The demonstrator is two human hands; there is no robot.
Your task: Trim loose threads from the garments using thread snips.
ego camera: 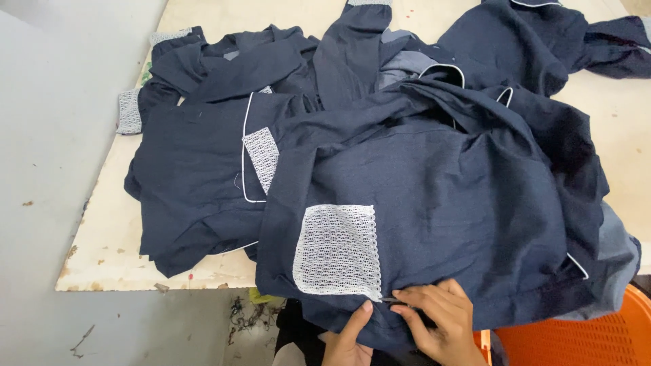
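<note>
Both hands pinch the near hem of a navy garment (434, 203) at the counter's (108, 251) front edge.

Spread widest is that navy garment, draped over the pale counter and hanging off its near side; a second navy garment (196, 183) lies just left, others heaped behind. An orange basket (576, 339) sits low at right. On the front garment, a white lace pocket (337, 249). Right hand (441, 322) fingers close narrowly on a small dark tool, too small to identify, beside the pocket's lower corner; left hand (346, 339) thumb presses the cloth there.
</note>
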